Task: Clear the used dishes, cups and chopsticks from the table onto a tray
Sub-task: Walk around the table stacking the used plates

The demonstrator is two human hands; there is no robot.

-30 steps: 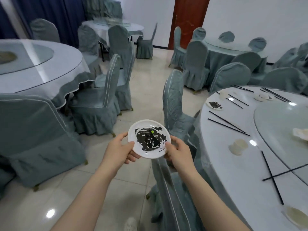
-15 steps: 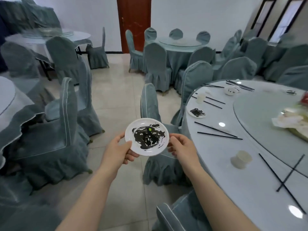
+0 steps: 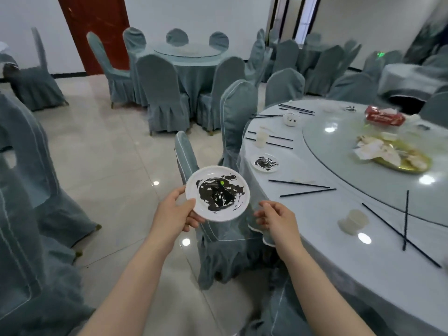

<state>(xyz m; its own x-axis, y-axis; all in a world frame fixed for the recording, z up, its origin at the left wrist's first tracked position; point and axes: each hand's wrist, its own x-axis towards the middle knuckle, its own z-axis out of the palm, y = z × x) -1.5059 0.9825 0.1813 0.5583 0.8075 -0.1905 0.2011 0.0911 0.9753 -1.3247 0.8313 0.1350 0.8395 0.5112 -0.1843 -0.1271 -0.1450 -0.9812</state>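
My left hand (image 3: 175, 213) grips the left rim of a small white plate (image 3: 217, 193) smeared with dark sauce, held level above a chair beside the round table (image 3: 322, 238). My right hand (image 3: 276, 218) hovers just right of the plate, fingers apart, touching nothing. On the table lie a second sauce-stained plate (image 3: 265, 163), a white cup (image 3: 354, 221) near me, another cup (image 3: 261, 139) farther off, a small bowl (image 3: 291, 118) and several pairs of black chopsticks (image 3: 300, 187). No tray is in view.
A glass turntable (image 3: 363, 170) carries a gold dish (image 3: 397, 156) with crumpled napkins and a red packet (image 3: 384, 117). Covered chairs (image 3: 218, 238) ring the table right below my hands. More covered tables and chairs stand behind and left; tiled floor lies between.
My right hand has let go of the plate and drawn slightly right; only my left hand holds it now. The view has swung right, showing more of the table.
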